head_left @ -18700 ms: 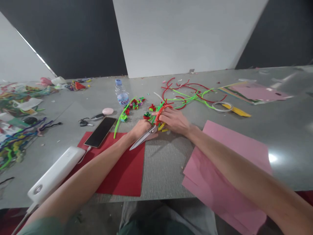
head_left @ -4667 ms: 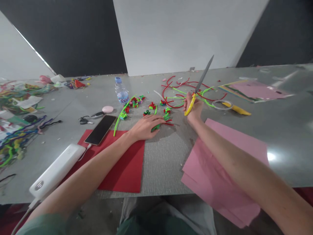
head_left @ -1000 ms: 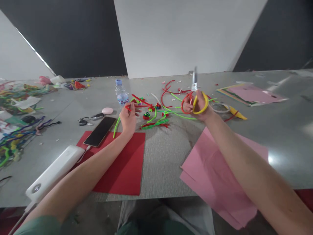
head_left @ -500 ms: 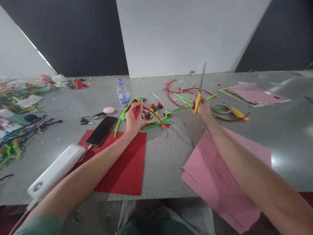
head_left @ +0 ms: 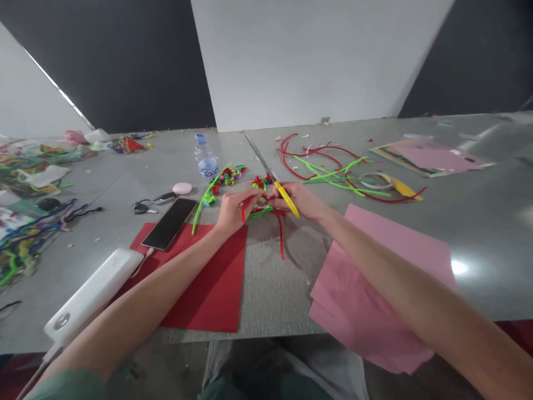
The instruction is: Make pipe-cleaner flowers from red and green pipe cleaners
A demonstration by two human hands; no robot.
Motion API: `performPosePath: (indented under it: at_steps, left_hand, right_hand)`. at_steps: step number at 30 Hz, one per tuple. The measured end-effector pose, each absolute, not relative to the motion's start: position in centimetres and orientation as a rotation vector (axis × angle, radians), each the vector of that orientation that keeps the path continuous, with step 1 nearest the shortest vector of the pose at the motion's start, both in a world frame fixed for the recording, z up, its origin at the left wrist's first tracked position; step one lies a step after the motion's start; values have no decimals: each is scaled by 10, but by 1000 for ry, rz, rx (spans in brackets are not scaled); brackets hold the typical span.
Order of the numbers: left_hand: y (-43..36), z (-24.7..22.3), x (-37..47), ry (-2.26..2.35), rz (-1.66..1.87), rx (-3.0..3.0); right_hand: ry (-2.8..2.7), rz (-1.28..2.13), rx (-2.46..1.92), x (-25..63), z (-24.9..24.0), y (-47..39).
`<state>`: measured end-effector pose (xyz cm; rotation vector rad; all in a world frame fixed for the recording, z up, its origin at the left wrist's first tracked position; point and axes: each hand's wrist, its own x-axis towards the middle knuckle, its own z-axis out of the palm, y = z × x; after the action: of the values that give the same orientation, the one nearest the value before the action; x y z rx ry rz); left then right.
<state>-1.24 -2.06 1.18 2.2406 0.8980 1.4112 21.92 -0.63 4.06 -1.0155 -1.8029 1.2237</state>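
Observation:
My left hand (head_left: 238, 209) pinches a red pipe cleaner (head_left: 282, 239), whose one end hangs down to the right of the fingers. Against those fingertips, my right hand (head_left: 297, 199) is closed and also carries scissors with yellow handles (head_left: 286, 199). The scissor blades point up and away to the left, over the table. Fingers hide the middle of the red pipe cleaner. Small red and green pipe-cleaner pieces (head_left: 230, 175) lie just behind the hands, and a long green pipe cleaner (head_left: 200, 208) rests left of them.
Red and green pipe cleaners (head_left: 328, 172) lie loose beyond my right hand. Around the workspace are a water bottle (head_left: 206, 161), a phone (head_left: 170, 224), a white power bank (head_left: 94, 294), red sheets (head_left: 208, 289), pink sheets (head_left: 366, 294) and a tangled craft pile (head_left: 33, 222).
My right hand has come left with the scissors to meet my left hand. The scissors now tilt up to the left, and the red pipe cleaner's end hangs lower.

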Motion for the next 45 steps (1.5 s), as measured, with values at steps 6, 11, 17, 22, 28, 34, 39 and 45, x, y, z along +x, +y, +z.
performPosePath:
  at_steps: [6,11,17,22,28,34,39,45]
  left_hand:
    - [-20,11,-10,881,1331,2211]
    - [-18,10,-13,838,1237,2070]
    - [-9,6,-17,742,1212,1949]
    - [-13,10,-16,769,1114,1835]
    - [-15,9,-12,671,1042,1615]
    - [-17,10,-13,694,931,1593]
    - [-18,14,-13,728,969,1881]
    - [-12,15,-15,625,1134,2130]
  right_hand:
    - [-1627,1361,-935,219,26,-3]
    - [-1522,1337,-969,220,22,0]
    - [-1451,1296,-966,215,17,6]
    - [-1441,1285,-904,214,18,3]
    - [-1436,1287,-824,213,22,-3]
    - [-1462,1262,-798,217,23,-3]
    - [-1421,1339,-718,215,24,-7]
    - [-1350,1454,-575,214,29,-10]
